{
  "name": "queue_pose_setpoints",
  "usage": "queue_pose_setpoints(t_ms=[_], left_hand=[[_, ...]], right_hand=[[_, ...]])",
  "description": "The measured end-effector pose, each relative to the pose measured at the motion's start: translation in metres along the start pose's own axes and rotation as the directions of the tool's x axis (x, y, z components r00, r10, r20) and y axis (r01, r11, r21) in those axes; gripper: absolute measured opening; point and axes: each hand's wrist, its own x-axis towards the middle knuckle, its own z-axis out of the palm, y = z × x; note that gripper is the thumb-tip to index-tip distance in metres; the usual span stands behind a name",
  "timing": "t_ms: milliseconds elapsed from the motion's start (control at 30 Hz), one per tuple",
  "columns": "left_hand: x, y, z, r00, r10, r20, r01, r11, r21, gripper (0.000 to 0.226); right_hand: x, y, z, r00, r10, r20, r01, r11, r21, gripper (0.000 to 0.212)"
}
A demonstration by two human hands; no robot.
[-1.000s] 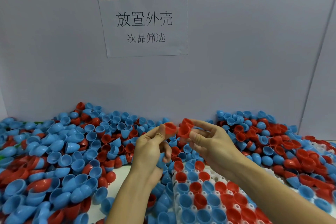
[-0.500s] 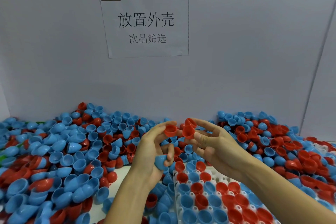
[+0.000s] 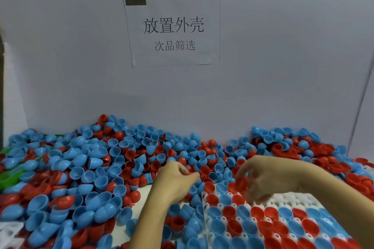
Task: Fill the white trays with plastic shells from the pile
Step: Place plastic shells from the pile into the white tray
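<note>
A deep pile of blue and red plastic shells (image 3: 97, 168) covers the table up to the back wall. The white tray (image 3: 291, 198) lies at the lower right, most of its cups holding blue or red shells. My left hand (image 3: 174, 183) is low at the pile's edge just left of the tray, fingers curled, with a bit of red shell showing at its fingertips. Blurred by motion, my right hand (image 3: 265, 180) hovers over the tray's far rows and pinches a red shell (image 3: 240, 185) just above the cups.
A paper sign (image 3: 174, 30) hangs on the grey back wall. A green scoop (image 3: 10, 178) lies half buried at the left edge. Part of another white tray (image 3: 9, 228) shows at the bottom left. A side panel closes the right.
Both hands have dropped from chest height, where they held red shells together. The left went down to the pile's edge, the right down over the tray with a red shell.
</note>
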Motion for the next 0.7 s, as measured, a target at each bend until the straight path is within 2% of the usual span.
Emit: queue_pose_setpoints(t_ms=[67,100,133,167,200,233,267,300,367,500,567,633,700], left_hand=[[0.001,-0.004,0.000,0.999,-0.028,-0.025,0.029,0.999,0.022,0.026],[0.001,-0.005,0.000,0.999,-0.037,-0.031,0.038,0.999,0.021,0.026],[0.002,-0.005,0.000,0.999,-0.042,-0.033,0.043,0.999,0.018,0.028],[0.002,-0.005,0.000,0.998,-0.045,-0.032,0.045,0.999,0.006,0.029],[0.002,-0.005,0.000,0.999,-0.046,-0.029,0.046,0.999,-0.012,0.029],[0.003,-0.004,0.000,0.999,-0.043,-0.027,0.042,0.999,-0.029,0.028],[0.003,-0.004,-0.001,0.999,-0.031,-0.027,0.029,0.999,-0.039,0.025],[0.002,-0.003,-0.001,0.999,-0.012,-0.034,0.010,0.999,-0.047,0.023],[0.002,-0.001,-0.003,0.998,0.023,-0.052,-0.027,0.996,-0.087,0.022],[0.001,0.006,-0.004,0.995,0.025,-0.095,-0.052,0.954,-0.296,0.027],[-0.001,0.010,-0.005,0.996,0.010,-0.084,-0.042,0.916,-0.399,0.033],[-0.003,0.013,-0.006,0.999,0.039,-0.027,-0.047,0.894,-0.446,0.041],[-0.005,0.017,-0.006,0.995,0.092,0.030,-0.068,0.888,-0.454,0.050]], right_hand=[[0.002,-0.014,-0.009,0.989,0.087,0.116,-0.054,0.963,-0.266,0.039],[0.005,-0.024,-0.012,0.995,0.060,0.084,-0.027,0.937,-0.349,0.040],[0.011,-0.036,-0.013,0.999,-0.045,-0.007,0.040,0.931,-0.364,0.043],[0.018,-0.049,-0.015,0.968,-0.197,-0.154,0.151,0.951,-0.268,0.051],[0.024,-0.063,-0.015,0.896,-0.310,-0.318,0.297,0.951,-0.088,0.061],[0.029,-0.075,-0.015,0.823,-0.362,-0.439,0.441,0.893,0.090,0.069],[0.031,-0.087,-0.016,0.765,-0.387,-0.515,0.542,0.818,0.190,0.073],[0.033,-0.095,-0.015,0.726,-0.403,-0.557,0.589,0.782,0.203,0.073],[0.037,-0.098,-0.008,0.696,-0.440,-0.568,0.589,0.802,0.100,0.065],[0.035,-0.072,0.011,0.829,-0.400,-0.391,0.385,0.915,-0.119,0.038],[0.030,-0.060,0.020,0.855,-0.426,-0.295,0.428,0.902,-0.064,0.031],[0.027,-0.053,0.027,0.799,-0.498,-0.336,0.519,0.854,-0.030,0.022],[0.025,-0.050,0.031,0.717,-0.539,-0.442,0.557,0.824,-0.100,0.014]])
